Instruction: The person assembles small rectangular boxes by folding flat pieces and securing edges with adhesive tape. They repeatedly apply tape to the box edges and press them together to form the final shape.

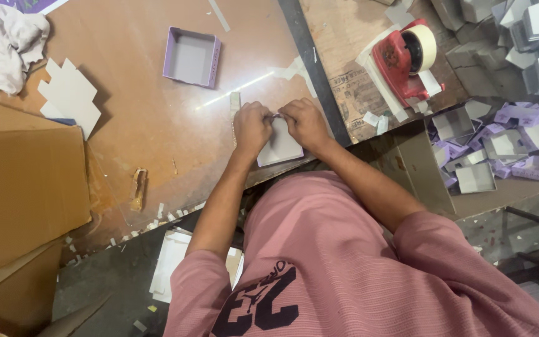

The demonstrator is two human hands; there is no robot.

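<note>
1. A worn brown wooden worktable (157, 118) lay under me.
2. My left hand (252, 128) and right hand (305, 123), both pinched shut, gripped the flat grey cardboard box blank (280, 146) at the table's near edge.
3. I judged I was folding its top edge; pressing the crease firmly seemed called for.

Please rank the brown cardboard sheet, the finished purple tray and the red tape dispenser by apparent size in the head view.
1. Brown cardboard sheet, by far the largest.
2. and 3. Red tape dispenser and purple tray look about alike, so I won't rank them.

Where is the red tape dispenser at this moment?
In the head view the red tape dispenser sits at upper right on the wooden board, beyond the right hand and left of the stacked grey boxes.
</note>
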